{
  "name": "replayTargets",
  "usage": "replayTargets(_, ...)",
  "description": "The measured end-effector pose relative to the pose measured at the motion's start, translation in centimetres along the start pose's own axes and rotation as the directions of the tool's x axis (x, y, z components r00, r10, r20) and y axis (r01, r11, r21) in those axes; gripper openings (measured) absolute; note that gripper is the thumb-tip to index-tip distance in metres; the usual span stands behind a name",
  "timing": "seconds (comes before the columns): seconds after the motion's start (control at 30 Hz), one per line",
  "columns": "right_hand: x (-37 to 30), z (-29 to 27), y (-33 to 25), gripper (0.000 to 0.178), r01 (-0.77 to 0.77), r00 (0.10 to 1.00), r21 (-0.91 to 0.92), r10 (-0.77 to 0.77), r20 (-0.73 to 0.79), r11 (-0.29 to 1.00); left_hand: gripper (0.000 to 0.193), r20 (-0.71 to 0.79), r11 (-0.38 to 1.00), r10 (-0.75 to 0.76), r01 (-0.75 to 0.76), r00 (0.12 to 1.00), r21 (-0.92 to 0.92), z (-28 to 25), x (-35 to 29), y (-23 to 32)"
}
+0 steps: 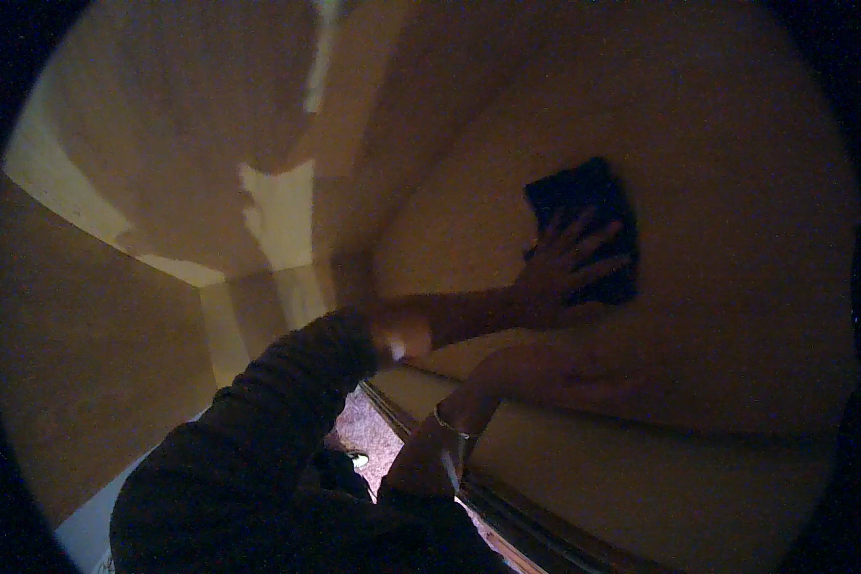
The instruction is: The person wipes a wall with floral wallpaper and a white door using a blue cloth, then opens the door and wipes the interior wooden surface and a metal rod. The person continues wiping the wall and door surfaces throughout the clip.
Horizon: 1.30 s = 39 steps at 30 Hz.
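Observation:
My left hand (569,263) lies flat with its fingers spread over a dark blue cloth (584,187). The cloth is against a broad brown wood-like panel (727,191). A dark sleeve (268,402) covers most of my left arm, which reaches across from the lower left. Below the cloth, my right hand (564,373) is stretched out along the same panel, fingers extended and dim in the shadow. A thin bracelet (454,429) circles my right wrist. Nothing shows in the right hand.
Wood-like walls (96,316) meet in a corner at the left, with patches of light (282,215) and shadows on them. A ledge (641,469) with a dark edge (536,526) runs along the lower right. Speckled light floor (371,435) shows between my arms.

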State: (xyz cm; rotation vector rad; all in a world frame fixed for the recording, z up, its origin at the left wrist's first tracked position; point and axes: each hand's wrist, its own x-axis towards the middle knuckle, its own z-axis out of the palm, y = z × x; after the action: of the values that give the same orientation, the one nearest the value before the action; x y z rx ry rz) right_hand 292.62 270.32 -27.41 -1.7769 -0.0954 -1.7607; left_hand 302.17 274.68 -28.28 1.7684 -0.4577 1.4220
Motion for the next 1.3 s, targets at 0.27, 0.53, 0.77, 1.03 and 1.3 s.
replayTargets(0.27,0.7,-3.5,1.4,0.048,-0.06,0.998,0.031,0.061,-0.024,0.998,0.068,-0.076,0.989,0.128,-0.121,0.989,0.088,-0.4,9.9,1.2)
replayTargets(0.53,1.6,-9.9,3.2,0.047,-0.096,0.994,0.006,0.097,-0.046,0.995,0.058,-0.201,0.986,-0.137,0.153,0.97,0.065,-1.6,-0.6,7.3)
replayTargets(0.77,-1.3,-14.5,-0.5,0.046,-0.08,0.997,0.004,0.08,-0.013,0.997,0.063,0.192,0.893,0.441,-0.45,0.877,-0.001,-6.5,0.6,17.1)
replayTargets(1.03,-4.7,-2.5,-12.1,0.045,-0.039,0.987,0.03,0.034,0.154,0.999,0.052,0.141,0.899,0.212,-0.249,0.967,0.36,-19.5,10.0,-0.5)
replayTargets(1.3,-7.2,-3.4,-14.1,0.044,-0.052,0.919,0.157,-0.014,0.395,0.986,0.044,0.551,0.451,-0.071,-0.466,0.831,0.761,-29.5,6.1,-1.4)
